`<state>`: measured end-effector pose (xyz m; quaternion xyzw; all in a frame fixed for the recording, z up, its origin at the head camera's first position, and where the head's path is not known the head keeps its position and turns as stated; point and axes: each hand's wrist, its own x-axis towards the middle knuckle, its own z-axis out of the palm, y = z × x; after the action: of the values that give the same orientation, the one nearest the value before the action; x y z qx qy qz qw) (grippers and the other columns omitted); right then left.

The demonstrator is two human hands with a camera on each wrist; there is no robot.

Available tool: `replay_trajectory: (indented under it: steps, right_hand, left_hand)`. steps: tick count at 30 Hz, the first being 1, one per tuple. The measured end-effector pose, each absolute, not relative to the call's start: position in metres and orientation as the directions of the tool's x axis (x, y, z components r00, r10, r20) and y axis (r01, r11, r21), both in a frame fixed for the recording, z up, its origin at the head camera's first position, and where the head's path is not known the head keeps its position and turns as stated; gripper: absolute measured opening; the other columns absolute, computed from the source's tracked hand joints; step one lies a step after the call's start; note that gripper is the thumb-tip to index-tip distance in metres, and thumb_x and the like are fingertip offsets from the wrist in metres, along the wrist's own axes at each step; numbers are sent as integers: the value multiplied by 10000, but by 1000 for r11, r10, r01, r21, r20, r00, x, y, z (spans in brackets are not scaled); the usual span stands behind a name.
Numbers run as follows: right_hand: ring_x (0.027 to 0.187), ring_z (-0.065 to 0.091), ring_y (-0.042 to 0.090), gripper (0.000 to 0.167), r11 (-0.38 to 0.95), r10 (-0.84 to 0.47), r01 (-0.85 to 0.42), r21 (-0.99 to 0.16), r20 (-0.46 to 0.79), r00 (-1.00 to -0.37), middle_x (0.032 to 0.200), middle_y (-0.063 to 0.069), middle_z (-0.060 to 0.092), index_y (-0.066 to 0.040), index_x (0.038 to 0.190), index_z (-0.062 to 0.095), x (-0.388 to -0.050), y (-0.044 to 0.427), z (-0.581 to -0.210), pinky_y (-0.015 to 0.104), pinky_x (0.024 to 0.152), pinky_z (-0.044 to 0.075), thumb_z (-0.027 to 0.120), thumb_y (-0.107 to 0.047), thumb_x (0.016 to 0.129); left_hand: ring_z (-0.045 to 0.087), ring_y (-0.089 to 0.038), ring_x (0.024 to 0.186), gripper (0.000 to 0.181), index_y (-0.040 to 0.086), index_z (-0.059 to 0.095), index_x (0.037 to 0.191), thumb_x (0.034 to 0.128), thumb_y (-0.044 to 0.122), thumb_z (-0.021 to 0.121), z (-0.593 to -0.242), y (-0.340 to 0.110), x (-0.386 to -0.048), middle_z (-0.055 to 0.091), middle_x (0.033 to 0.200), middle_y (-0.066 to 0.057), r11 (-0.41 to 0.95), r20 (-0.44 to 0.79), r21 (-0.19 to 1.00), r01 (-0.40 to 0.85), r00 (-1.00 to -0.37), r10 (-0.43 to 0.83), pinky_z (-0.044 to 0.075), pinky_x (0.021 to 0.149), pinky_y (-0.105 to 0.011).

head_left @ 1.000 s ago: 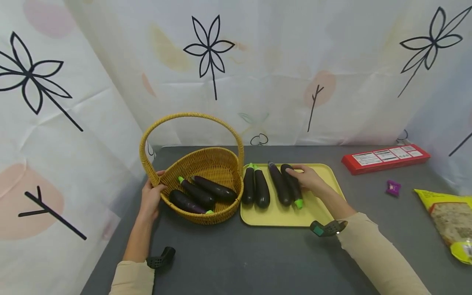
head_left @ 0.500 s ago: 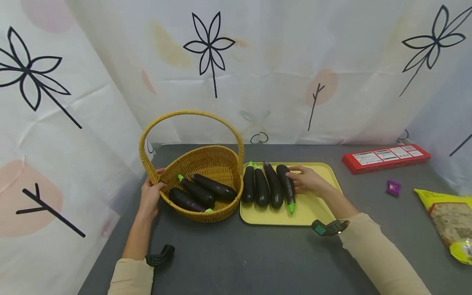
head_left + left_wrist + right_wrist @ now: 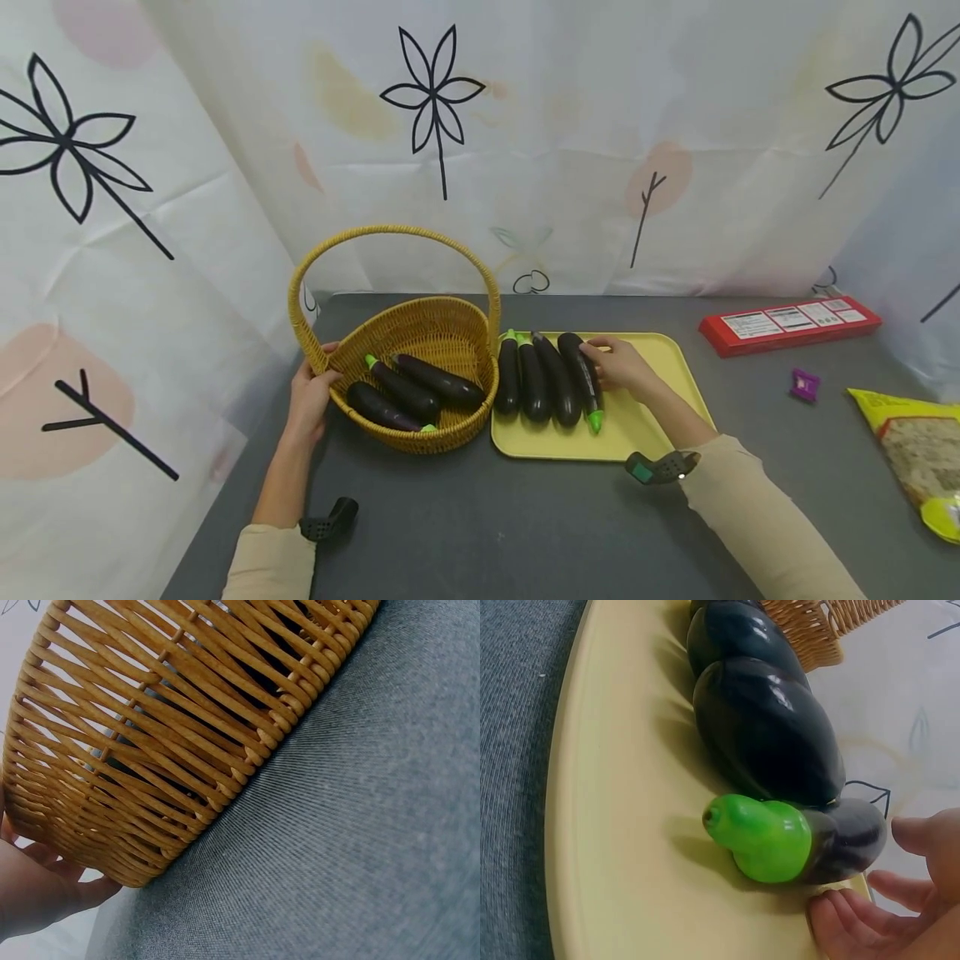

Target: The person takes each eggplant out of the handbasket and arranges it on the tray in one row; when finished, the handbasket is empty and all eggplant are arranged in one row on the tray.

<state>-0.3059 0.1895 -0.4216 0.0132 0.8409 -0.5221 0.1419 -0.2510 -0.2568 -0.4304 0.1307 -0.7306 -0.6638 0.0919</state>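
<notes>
Looks like you're seating the rightmost eggplant [image 3: 580, 375] by the other eggplants [image 3: 534, 383] on the tray [image 3: 615, 433], center-right; next move wants a light touch. Your left hand [image 3: 309, 404] grips the basket [image 3: 442, 321]; can't tell if your right hand [image 3: 618, 367] pinches or just touches. Eggplant's long axis is steep, green end toward frame bottom, slightly right.

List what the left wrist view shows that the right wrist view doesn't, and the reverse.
Only the left wrist view: the left hand, holding the basket. Only the right wrist view: the right hand, by the green-stemmed eggplant ending a row on the yellow tray. Both: part of the basket, the grey tabletop and the white backdrop.
</notes>
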Motion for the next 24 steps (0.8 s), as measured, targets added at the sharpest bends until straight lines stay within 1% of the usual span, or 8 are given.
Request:
replay_trajectory:
  steps: [3,6,9,13,15,20,24]
  right_hand:
    - [1005,600,280,554,453,-114,179,-873,-256,-960,1252,262,506,22,1406,382,-305,193,-422,313,729,524,470,-343,999]
    - [973,612,257,567,446,-122,179,-877,-258,-959,1257,282,513,35,1411,368,-306,196,-422,314,735,523,460,-347,1002]
    - [1017,602,320,593,420,-152,186,-888,-271,-951,1294,333,468,74,1426,313,-305,200,-421,352,786,518,419,-343,1018]
    - [1156,495,431,623,372,-206,208,-904,-299,-932,1338,372,386,124,1428,246,-306,209,-421,415,872,479,362,-343,1032]
    - [1176,471,439,630,358,-227,220,-907,-313,-922,1346,373,368,130,1430,230,-306,215,-420,419,886,471,356,-341,1032]
    - [1146,497,394,613,360,-234,238,-902,-334,-913,1359,350,374,91,1453,236,-302,229,-410,384,866,485,365,-331,1027]
    - [1192,458,438,660,379,-270,190,-906,-305,-913,1375,349,364,89,1448,261,-298,238,-394,392,880,477,358,-407,1023]
  left_hand:
    - [410,-246,1168,479,89,421,1416,949,-18,432,-430,-256,-252,369,1403,-111,86,-37,994,-67,-948,-316,307,931,-389]
    - [413,-244,1163,474,87,420,1414,952,-18,430,-429,-256,-252,371,1403,-112,85,-34,994,-64,-948,-315,308,923,-384]
    - [415,-251,1156,479,81,410,1422,954,-17,430,-430,-256,-252,369,1400,-123,85,-29,995,-59,-950,-310,311,915,-382]
    - [421,-254,1142,482,75,407,1423,952,-22,427,-431,-257,-252,375,1385,-130,82,-27,995,-55,-950,-310,316,906,-375]
    - [425,-249,1138,479,78,414,1417,949,-23,428,-431,-257,-251,380,1383,-124,81,-29,995,-57,-949,-313,319,902,-372]
    - [426,-252,1136,472,91,427,1405,945,-18,431,-431,-256,-250,373,1395,-126,94,-28,994,-60,-950,-310,328,877,-377]
    - [427,-256,1136,470,84,422,1406,948,-19,430,-430,-255,-249,368,1395,-130,94,-24,994,-56,-952,-305,337,869,-376]
